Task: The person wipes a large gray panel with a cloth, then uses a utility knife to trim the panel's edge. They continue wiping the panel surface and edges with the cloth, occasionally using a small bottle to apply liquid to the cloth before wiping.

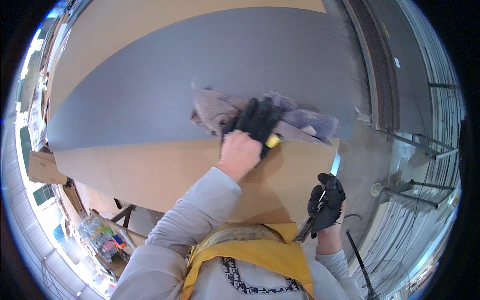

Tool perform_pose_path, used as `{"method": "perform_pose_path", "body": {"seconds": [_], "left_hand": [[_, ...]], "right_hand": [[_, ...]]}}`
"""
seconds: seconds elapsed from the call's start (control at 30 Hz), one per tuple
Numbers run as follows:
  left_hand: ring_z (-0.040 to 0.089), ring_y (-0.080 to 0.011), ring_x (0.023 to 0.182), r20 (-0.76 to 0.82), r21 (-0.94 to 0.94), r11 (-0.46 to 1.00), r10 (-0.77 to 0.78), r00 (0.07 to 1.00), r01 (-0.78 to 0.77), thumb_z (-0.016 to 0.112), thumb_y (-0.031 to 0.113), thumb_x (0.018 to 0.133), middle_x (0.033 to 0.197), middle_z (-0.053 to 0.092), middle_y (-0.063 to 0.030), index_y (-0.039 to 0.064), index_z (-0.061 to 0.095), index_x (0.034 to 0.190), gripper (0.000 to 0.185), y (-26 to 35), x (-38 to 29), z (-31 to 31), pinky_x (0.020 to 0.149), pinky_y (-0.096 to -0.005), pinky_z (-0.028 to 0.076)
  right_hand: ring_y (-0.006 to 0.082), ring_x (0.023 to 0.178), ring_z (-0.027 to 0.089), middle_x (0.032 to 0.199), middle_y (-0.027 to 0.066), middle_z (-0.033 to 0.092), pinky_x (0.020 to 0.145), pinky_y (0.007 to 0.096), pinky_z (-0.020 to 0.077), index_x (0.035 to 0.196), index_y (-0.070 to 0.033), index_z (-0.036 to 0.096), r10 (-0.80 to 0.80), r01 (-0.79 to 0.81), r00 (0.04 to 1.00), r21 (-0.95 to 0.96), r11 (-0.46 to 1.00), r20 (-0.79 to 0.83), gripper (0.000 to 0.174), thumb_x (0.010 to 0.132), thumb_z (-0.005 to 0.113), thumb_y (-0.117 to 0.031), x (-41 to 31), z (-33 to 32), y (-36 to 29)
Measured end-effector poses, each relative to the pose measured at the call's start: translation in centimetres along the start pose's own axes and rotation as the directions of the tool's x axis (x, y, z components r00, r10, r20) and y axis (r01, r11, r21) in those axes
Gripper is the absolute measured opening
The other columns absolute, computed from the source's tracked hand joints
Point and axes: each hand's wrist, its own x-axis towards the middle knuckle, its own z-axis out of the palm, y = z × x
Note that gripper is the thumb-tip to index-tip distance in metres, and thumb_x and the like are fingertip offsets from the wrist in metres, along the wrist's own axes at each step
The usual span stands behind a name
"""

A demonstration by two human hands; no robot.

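A large grey panel (pixel 180 75) with one curved edge lies on cardboard (pixel 150 168). Near its straight edge, my left hand (pixel 253 125), in a black glove that leaves the back of the hand partly bare, presses on a bunched, greyish-purple cloth (pixel 315 122). Something yellow (pixel 273 140) shows beside that hand, by the glove's edge. To the right of the cardboard, my right hand (pixel 327 204), in a black glove, is closed around a narrow dark tool (pixel 305 228) with a metal part; its exact kind cannot be told.
Dark stacked boards (pixel 378 75) stand on the right, with a metal rack on a caster (pixel 376 189) below them. A black pole (pixel 358 251) rises at the lower right. At the lower left, a wooden stand (pixel 129 236) bears plastic bags and small coloured items.
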Motion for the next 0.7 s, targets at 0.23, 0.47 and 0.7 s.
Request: {"method": "perform_pose_path", "body": {"seconds": [0.23,0.47,0.7], "left_hand": [[0.055,-0.0374,0.088,-0.170,0.161,0.807,-0.544,0.822,0.568,0.060,0.011,0.068,0.081,0.062,-0.0196,0.004,0.068,0.066,0.011,-18.3,-10.8,-1.0,0.083,-0.0484,0.039],[0.054,-0.0379,0.094,-0.272,0.175,0.680,-0.661,0.699,0.712,0.057,0.010,0.073,0.085,0.062,-0.0220,0.000,0.066,0.072,0.013,-34.3,-20.0,-1.7,0.089,-0.0504,0.037],[0.053,-0.0403,0.094,-0.244,0.210,0.591,-0.739,0.627,0.779,0.053,0.006,0.076,0.091,0.060,-0.0233,-0.001,0.064,0.077,0.013,-45.4,-25.1,-3.8,0.087,-0.0506,0.038]], "right_hand": [[0.0167,0.052,0.056,0.076,0.0098,0.061,0.043,0.0262,0.0449,0.117,0.000,0.055,-0.076,0.080,0.997,-0.154,0.985,0.027,0.035,0.090,0.054,-0.022,-0.1,4.9,4.6],[0.0203,0.058,0.062,0.080,0.0111,0.063,0.048,0.0289,0.0488,0.120,0.000,0.054,-0.119,0.145,0.988,-0.356,0.923,0.094,0.034,0.090,0.051,-0.016,-2.1,14.6,13.2],[0.0180,0.059,0.061,0.082,0.0100,0.063,0.049,0.0282,0.0464,0.121,-0.001,0.054,0.113,-0.007,0.974,-0.471,0.882,0.197,0.029,0.094,0.045,-0.005,-3.7,21.0,22.0]]}}
